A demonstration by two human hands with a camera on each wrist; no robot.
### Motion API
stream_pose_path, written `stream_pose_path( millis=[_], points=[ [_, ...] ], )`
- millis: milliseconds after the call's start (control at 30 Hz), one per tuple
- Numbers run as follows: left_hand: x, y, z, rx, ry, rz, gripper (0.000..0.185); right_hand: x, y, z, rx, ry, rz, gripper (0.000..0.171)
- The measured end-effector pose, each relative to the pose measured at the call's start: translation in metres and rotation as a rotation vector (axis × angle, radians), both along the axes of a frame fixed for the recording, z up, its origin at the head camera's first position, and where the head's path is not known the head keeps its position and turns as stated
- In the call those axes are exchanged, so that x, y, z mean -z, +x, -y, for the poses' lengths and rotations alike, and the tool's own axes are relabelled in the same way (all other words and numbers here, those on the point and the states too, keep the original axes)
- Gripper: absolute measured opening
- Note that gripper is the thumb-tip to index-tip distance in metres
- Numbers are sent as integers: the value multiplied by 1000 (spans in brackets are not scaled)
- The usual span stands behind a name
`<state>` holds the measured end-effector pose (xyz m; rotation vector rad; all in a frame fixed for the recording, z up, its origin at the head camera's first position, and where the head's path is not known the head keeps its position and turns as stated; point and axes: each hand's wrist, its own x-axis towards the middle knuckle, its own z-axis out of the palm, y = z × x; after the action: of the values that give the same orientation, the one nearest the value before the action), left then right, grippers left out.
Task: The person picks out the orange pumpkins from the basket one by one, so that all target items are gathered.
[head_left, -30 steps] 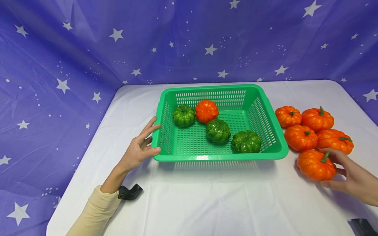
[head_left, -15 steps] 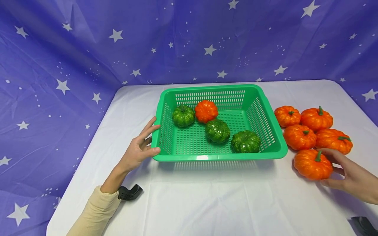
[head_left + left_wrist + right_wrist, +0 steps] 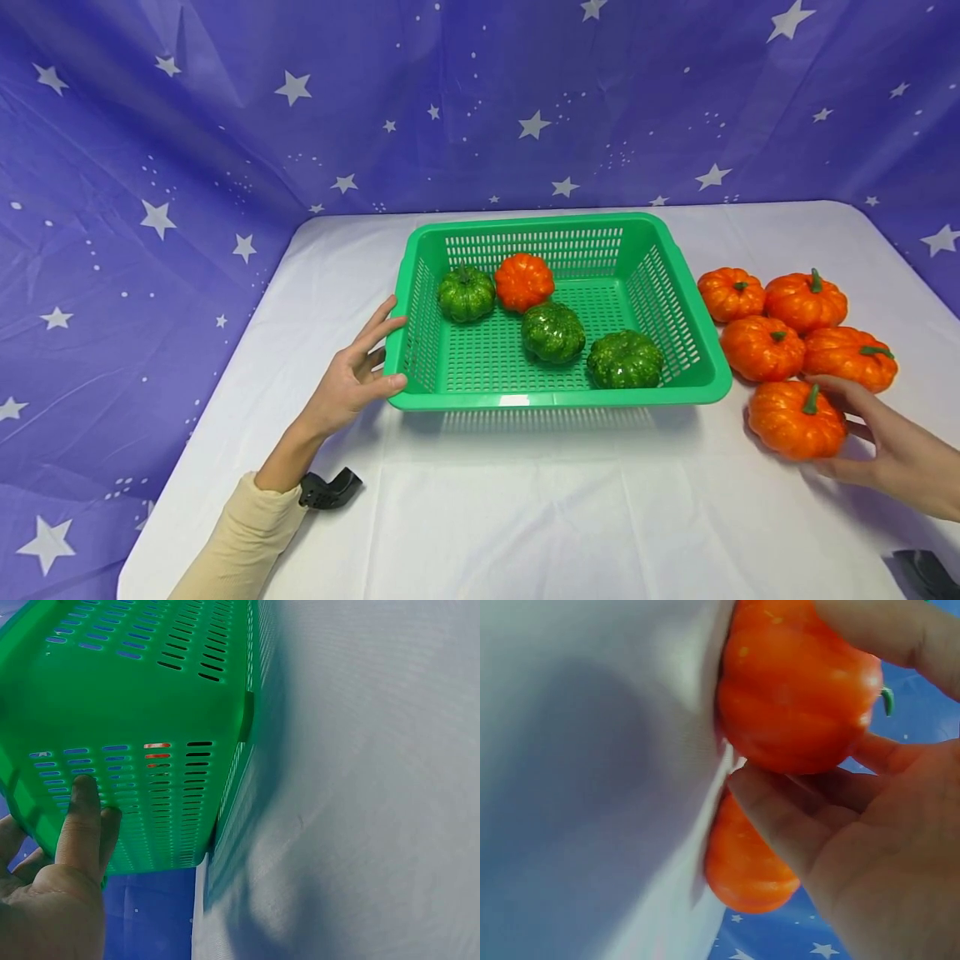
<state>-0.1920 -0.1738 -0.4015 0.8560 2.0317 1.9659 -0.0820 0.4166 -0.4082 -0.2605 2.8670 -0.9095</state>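
Observation:
My left hand touches the left side of a green slotted plastic basket, thumb at the near corner and fingertips on the rim. In the left wrist view, straight fingers lie against its outer wall. To the right of the basket, my right hand holds an orange pumpkin with a green stem, thumb on the near side and fingers on the far side. The right wrist view has this pumpkin close over the white cloth. Inside the basket sit an orange pumpkin and green pumpkins.
Several more orange pumpkins stand grouped beyond the held one, beside the basket's right wall. White cloth covers the table. A purple star-patterned curtain hangs behind and at both sides.
The right hand has shifted slightly left with the orange pumpkin, mostly in the first half second. The left hand and basket stay in place.

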Motion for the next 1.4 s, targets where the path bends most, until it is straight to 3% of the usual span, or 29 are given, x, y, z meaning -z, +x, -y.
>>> stream_pose_path(
  millis=[267,400,633,900,1167,1400],
  points=[
    [-1,1,-1,-5,5,-1,66,-23,0,13,-82,-115,-234,105],
    [-2,2,-1,-2,10,-2,66,-45,-4,26,-26,-110,-276,106],
    [-3,3,0,-2,13,2,67,-90,-21,53,25,-44,-237,95],
    [-2,2,1,-6,3,-7,66,-135,-57,98,-225,-20,-223,77],
    [-2,1,0,13,16,-4,67,-154,-96,146,-336,-55,-125,63],
    [-2,1,-1,21,28,-2,67,-153,-139,181,-440,-36,-54,60]
  ],
)
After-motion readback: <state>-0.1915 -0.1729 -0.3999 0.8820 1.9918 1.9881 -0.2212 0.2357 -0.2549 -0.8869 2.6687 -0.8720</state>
